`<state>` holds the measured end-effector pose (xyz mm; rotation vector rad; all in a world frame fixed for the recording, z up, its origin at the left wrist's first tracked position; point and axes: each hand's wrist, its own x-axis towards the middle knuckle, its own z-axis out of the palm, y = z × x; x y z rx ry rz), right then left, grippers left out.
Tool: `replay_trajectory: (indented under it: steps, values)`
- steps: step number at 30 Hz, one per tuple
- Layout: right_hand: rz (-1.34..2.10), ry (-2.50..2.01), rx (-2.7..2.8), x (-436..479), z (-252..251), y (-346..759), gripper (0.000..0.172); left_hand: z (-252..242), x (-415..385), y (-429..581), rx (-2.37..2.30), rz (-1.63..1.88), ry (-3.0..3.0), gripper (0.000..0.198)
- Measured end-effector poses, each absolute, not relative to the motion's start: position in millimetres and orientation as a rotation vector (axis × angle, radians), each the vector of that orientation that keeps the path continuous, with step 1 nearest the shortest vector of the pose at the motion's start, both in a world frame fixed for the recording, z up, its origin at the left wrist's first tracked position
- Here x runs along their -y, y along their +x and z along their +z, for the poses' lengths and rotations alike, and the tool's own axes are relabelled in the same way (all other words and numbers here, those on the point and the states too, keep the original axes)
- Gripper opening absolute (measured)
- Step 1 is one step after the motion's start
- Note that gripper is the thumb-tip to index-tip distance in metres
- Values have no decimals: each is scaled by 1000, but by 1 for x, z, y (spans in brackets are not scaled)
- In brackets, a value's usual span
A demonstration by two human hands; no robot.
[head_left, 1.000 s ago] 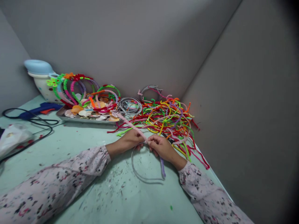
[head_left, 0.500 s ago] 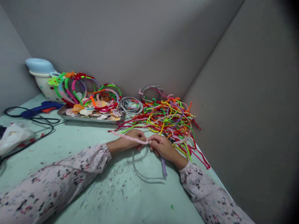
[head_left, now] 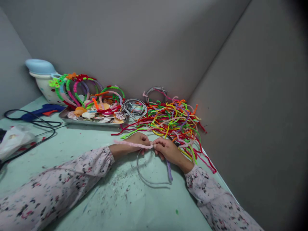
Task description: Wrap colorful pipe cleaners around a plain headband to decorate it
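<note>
My left hand (head_left: 138, 141) and my right hand (head_left: 168, 150) meet fingertip to fingertip above the table, both closed in a pinch. Between them is the top of a thin grey wire ring (head_left: 144, 179), which hangs below. The left fingers grip the ring. My right fingers pinch a pink pipe cleaner (head_left: 134, 145) where it meets the wire; its free end stretches left across the back of my left hand. A purple fuzzy length (head_left: 169, 173) covers the ring's right side below my right hand. The exact contact under the fingertips is hidden.
Behind my hands lies a heap of coloured pipe cleaners (head_left: 173, 118), beside coiled wire (head_left: 136, 108). A metal tray (head_left: 91, 123) holds shells and fuzzy hoops. Farther left are a blue glue gun (head_left: 38, 113), its black cord, a cup (head_left: 44, 80) and a white plastic bag (head_left: 18, 141).
The free end of the pink pipe cleaner has swung lower, closer to my left wrist. Both hands stay in nearly the same place, and the wire ring has barely shifted.
</note>
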<state>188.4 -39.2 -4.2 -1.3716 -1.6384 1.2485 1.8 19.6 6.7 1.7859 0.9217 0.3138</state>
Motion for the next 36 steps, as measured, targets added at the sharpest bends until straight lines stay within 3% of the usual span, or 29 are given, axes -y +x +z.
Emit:
replay_trajectory:
  steps: [36]
  values:
    - [1298, -1401, 1626, 36, 0, 189, 14, -5, -17, 4, -863, 386, 1935, 21]
